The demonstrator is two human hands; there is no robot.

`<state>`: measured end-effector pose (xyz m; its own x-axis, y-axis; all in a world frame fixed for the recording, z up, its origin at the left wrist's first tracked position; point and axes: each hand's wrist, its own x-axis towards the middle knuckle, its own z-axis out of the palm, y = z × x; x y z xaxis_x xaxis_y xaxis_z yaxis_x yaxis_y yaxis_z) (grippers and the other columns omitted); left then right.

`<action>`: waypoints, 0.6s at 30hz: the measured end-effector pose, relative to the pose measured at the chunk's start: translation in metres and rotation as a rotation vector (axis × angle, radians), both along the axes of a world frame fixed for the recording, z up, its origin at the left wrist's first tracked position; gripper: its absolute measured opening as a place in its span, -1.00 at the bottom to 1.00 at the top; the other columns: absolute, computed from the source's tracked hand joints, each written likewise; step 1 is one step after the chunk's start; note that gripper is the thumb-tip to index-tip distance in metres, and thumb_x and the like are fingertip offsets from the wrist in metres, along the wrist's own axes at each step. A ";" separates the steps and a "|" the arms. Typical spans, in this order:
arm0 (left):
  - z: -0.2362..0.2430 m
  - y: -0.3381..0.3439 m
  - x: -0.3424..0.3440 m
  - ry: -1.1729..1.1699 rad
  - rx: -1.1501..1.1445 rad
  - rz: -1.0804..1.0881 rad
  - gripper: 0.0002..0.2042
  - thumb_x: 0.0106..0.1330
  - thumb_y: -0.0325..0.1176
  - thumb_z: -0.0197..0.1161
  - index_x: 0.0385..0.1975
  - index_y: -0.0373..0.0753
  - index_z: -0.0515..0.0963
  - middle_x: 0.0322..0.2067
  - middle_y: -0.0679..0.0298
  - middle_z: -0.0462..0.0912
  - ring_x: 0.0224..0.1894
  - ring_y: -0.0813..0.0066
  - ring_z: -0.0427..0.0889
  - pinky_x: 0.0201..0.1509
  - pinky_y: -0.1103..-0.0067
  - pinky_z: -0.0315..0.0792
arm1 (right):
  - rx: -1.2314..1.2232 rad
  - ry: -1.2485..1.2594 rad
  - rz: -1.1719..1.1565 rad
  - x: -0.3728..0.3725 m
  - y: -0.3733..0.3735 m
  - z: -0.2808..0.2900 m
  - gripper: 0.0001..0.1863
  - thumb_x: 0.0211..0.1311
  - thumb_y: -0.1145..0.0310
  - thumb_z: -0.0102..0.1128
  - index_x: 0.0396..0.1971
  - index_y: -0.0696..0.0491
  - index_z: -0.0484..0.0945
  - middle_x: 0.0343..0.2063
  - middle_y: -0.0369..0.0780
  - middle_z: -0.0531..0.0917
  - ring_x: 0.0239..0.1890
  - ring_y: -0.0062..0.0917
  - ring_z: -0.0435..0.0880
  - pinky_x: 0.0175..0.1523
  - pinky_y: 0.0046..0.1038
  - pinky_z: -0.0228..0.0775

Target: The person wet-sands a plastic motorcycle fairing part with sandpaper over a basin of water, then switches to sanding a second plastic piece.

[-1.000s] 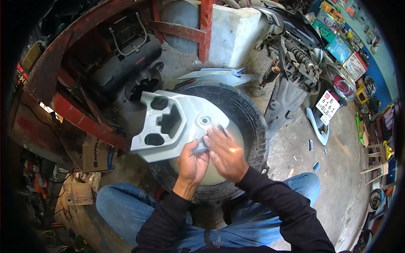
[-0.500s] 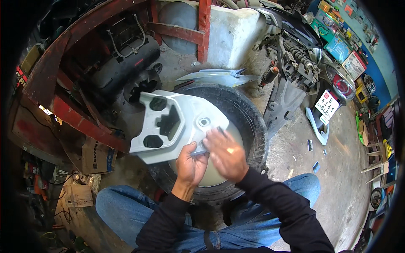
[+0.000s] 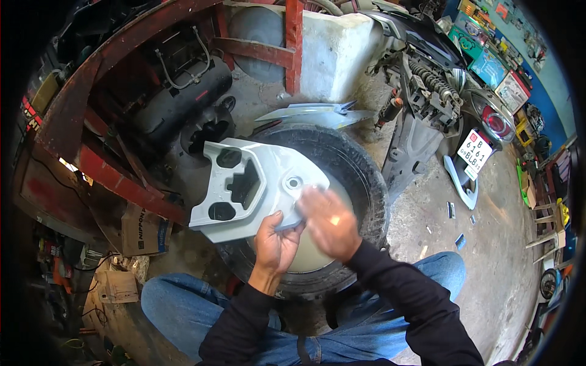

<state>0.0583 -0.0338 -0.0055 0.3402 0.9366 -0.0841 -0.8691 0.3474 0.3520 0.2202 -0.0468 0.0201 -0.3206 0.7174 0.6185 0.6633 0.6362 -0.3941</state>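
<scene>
A pale grey plastic motorcycle body panel (image 3: pixel 244 222) with several cut-outs and a round hole lies tilted over the basin. Its lower right edge sits in the grip of my left hand (image 3: pixel 276 245), thumb on top and fingers underneath. My right hand (image 3: pixel 331 223) is against the panel's right side, near the round hole; its fingers are smeared by motion, and whatever may be under them is hidden. Beneath the panel is a round black basin (image 3: pixel 372 183) that looks made from a tyre, with cloudy water (image 3: pixel 311 259) in it.
Behind the basin lie light-coloured fairing pieces (image 3: pixel 311 113). A partly stripped motorcycle (image 3: pixel 427 91) stands at the right. To the left are a red frame (image 3: pixel 131 183), a dark cylindrical tank (image 3: pixel 183 97) and a cardboard box (image 3: pixel 143 232). Small scraps (image 3: pixel 451 210) dot the floor.
The panel has shifted slightly, its upper edge a little lower in view. My right hand has moved a short way over its surface, while my left hand keeps its grip.
</scene>
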 end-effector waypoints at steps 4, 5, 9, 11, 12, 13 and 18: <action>0.010 -0.006 0.001 0.047 0.018 0.029 -0.45 0.41 -0.39 -0.06 0.40 -0.41 0.15 0.37 0.02 0.34 0.42 0.08 0.32 0.55 0.14 0.17 | -0.001 0.044 -0.203 0.023 0.036 -0.001 -0.59 0.27 0.39 0.15 0.10 0.16 0.61 0.14 0.01 0.61 0.26 -0.14 0.55 0.40 -0.08 0.22; 0.010 -0.006 -0.001 0.035 0.013 0.024 -0.44 0.41 -0.40 -0.06 0.40 -0.41 0.14 0.37 0.02 0.33 0.42 0.07 0.32 0.55 0.14 0.15 | -0.001 -0.011 -0.166 0.015 0.021 -0.002 -0.60 0.32 0.41 0.08 0.12 0.19 0.60 0.15 0.04 0.60 0.28 -0.12 0.53 0.41 -0.09 0.20; 0.010 -0.005 0.003 0.041 -0.008 0.052 -0.44 0.40 -0.42 -0.06 0.40 -0.41 0.13 0.37 0.01 0.33 0.42 0.05 0.31 0.56 0.13 0.14 | 0.005 -0.081 -0.129 0.018 0.020 0.003 -0.57 0.30 0.42 0.09 0.15 0.19 0.56 0.16 0.05 0.59 0.31 -0.12 0.49 0.42 -0.08 0.19; 0.011 -0.003 0.007 0.029 0.003 0.070 -0.44 0.40 -0.43 -0.06 0.40 -0.41 0.14 0.37 0.02 0.33 0.42 0.06 0.31 0.56 0.13 0.15 | 0.040 -0.069 -0.202 0.027 0.029 -0.007 -0.54 0.25 0.39 0.18 0.15 0.17 0.57 0.14 0.02 0.61 0.31 -0.14 0.50 0.42 -0.09 0.20; 0.006 -0.001 0.002 0.036 0.007 0.080 -0.44 0.40 -0.43 -0.06 0.40 -0.41 0.14 0.37 0.02 0.33 0.42 0.06 0.31 0.56 0.13 0.15 | 0.044 -0.061 -0.192 0.012 0.022 -0.008 -0.54 0.25 0.39 0.18 0.15 0.17 0.57 0.14 0.02 0.61 0.31 -0.14 0.50 0.42 -0.09 0.20; -0.002 0.001 -0.001 0.036 -0.003 0.092 -0.45 0.40 -0.44 -0.05 0.40 -0.41 0.14 0.36 0.01 0.33 0.42 0.06 0.32 0.55 0.14 0.16 | 0.029 -0.063 -0.105 -0.005 0.002 -0.006 -0.56 0.27 0.42 0.15 0.15 0.18 0.56 0.13 0.04 0.61 0.30 -0.11 0.50 0.42 -0.08 0.20; 0.008 -0.003 0.005 0.014 -0.018 0.091 -0.46 0.40 -0.44 -0.05 0.39 -0.42 0.15 0.35 0.00 0.35 0.40 0.08 0.34 0.54 0.13 0.19 | -0.006 -0.049 -0.216 0.029 0.035 -0.007 -0.55 0.26 0.37 0.18 0.14 0.18 0.58 0.15 0.02 0.60 0.30 -0.18 0.52 0.42 -0.10 0.22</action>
